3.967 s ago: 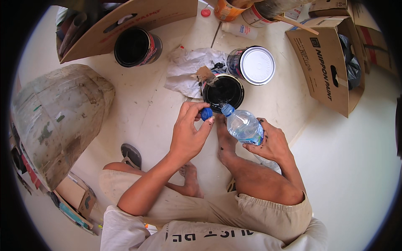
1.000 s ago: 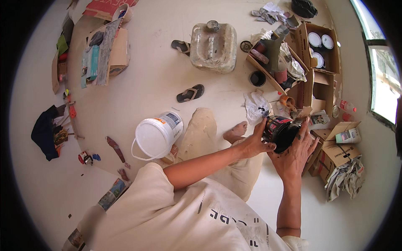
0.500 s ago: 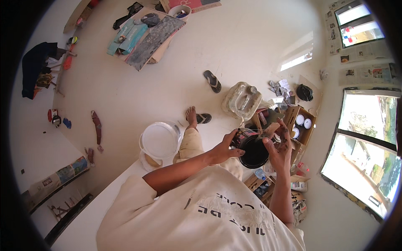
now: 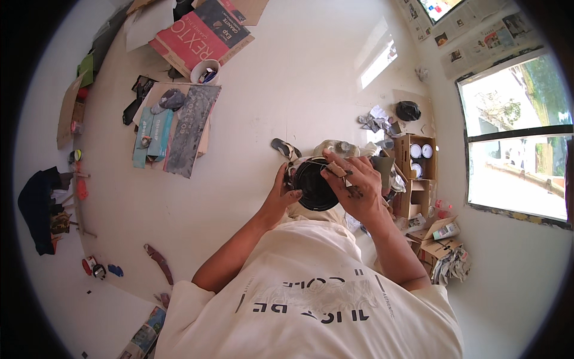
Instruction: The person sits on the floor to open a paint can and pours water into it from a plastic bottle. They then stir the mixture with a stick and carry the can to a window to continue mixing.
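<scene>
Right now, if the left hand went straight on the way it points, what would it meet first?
Most likely the paint can: the left hand seems to grip its side, though depth is unclear from this one view.

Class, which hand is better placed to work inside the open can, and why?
Probably the right hand: it holds a small tan scrap by the rim of the open can, while the left hand grips the can's side.
</scene>
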A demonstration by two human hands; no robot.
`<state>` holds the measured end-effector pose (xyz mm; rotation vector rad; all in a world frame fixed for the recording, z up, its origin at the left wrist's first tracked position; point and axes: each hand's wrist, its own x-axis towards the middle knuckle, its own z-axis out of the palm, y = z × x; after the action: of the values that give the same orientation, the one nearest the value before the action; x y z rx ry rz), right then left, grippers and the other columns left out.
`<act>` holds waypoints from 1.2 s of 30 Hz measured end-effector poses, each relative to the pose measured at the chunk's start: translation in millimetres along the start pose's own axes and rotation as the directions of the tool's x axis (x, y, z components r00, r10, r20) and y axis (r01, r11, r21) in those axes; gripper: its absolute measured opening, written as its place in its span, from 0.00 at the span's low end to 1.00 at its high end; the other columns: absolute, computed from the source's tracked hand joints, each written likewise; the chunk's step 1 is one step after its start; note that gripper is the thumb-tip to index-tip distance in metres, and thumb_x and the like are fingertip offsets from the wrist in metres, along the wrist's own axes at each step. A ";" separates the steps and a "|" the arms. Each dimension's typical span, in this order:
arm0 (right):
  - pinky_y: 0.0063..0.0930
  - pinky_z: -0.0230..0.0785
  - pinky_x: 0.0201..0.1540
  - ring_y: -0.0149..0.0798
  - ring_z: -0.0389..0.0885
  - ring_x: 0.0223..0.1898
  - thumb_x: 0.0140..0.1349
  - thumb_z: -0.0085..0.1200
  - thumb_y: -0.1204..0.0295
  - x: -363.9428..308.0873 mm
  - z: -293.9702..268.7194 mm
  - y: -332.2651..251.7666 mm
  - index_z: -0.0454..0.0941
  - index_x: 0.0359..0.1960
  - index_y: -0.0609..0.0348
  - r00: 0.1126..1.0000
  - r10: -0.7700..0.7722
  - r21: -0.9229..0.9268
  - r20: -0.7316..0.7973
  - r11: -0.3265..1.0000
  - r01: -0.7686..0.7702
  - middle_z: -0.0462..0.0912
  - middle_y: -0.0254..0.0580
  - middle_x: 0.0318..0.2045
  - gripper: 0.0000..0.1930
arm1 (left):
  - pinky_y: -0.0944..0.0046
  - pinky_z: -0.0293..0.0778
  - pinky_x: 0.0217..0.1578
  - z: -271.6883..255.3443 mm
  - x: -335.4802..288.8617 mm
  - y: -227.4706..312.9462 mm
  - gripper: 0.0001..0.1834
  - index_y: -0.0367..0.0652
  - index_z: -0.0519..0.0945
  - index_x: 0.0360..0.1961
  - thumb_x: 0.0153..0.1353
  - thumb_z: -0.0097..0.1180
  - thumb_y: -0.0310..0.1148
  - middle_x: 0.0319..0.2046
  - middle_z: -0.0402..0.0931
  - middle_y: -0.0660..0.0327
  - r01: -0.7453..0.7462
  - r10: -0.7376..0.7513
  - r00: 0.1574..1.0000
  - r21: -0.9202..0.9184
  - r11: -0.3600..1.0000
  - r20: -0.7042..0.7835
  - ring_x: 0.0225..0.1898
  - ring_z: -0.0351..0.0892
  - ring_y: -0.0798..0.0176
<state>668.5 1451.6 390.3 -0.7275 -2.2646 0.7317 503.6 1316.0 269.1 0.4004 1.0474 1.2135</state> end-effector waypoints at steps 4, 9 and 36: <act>0.33 0.70 0.40 0.37 0.82 0.31 0.56 0.69 0.75 35.9 18.6 15.5 0.83 0.56 0.54 0.986 -0.130 0.097 -0.100 0.985 0.140 0.86 0.38 0.33 0.23 | 0.51 0.62 0.70 -11.0 39.4 31.0 0.54 0.51 0.30 0.78 0.67 0.59 0.42 0.71 0.54 0.54 -0.026 0.028 0.999 -0.058 0.998 0.034 0.73 0.57 0.56; 0.37 0.71 0.50 0.39 0.83 0.45 0.65 0.59 0.69 71.1 9.7 34.5 0.77 0.56 0.54 0.997 -0.062 0.157 -0.046 0.985 0.069 0.85 0.35 0.44 0.18 | 0.50 0.68 0.67 -15.4 87.5 77.9 0.52 0.55 0.48 0.76 0.60 0.64 0.60 0.70 0.59 0.59 -0.068 0.069 0.985 -0.012 0.998 0.159 0.71 0.63 0.56; 0.36 0.73 0.41 0.45 0.84 0.33 0.61 0.64 0.74 121.2 32.5 31.5 0.87 0.41 0.56 0.388 0.431 0.029 -0.815 0.698 -0.716 0.87 0.42 0.34 0.07 | 0.50 0.63 0.65 22.4 297.6 172.3 0.50 0.49 0.40 0.77 0.64 0.60 0.46 0.66 0.60 0.55 0.351 -0.710 0.440 0.623 0.699 0.550 0.67 0.64 0.56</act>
<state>577.3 1543.0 397.2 -1.7058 -1.2539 0.1898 419.3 1650.0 277.9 0.7637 0.5650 0.1030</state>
